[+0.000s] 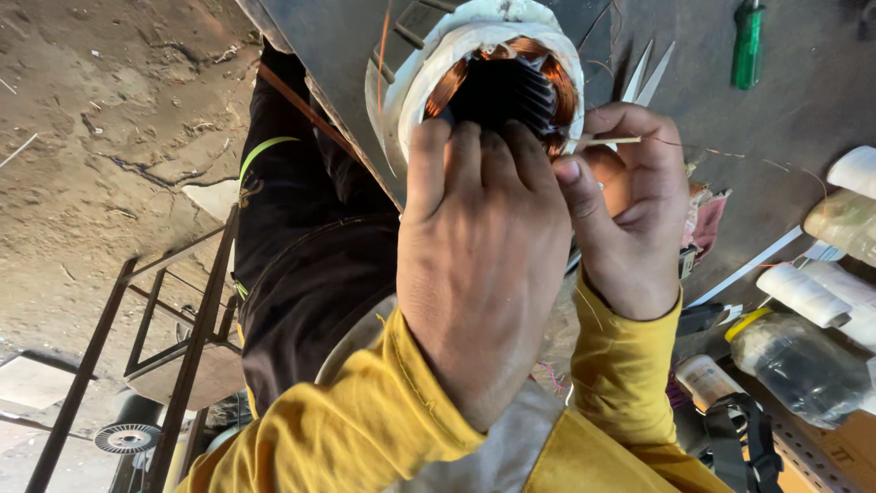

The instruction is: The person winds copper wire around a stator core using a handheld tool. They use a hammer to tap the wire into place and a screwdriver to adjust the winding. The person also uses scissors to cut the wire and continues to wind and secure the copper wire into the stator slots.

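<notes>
Head view: I start from the motor stator point(502, 87), the round thing with copper wire, wrapped in white paper. It sits on the gray tabletop point(803, 119). Just below the stator, my left hand point(479, 265) lies flat on its dark middle, fingers point(456, 160) spread and pressing, not gripping. To the right of the stator, my right hand point(630, 215) pinches a thin pale stick point(611, 141) that points at the wire. I think I am tucking wire into place. Next calls for a soft, slow push. Far right of the stator lies a green screwdriver point(747, 46).
</notes>
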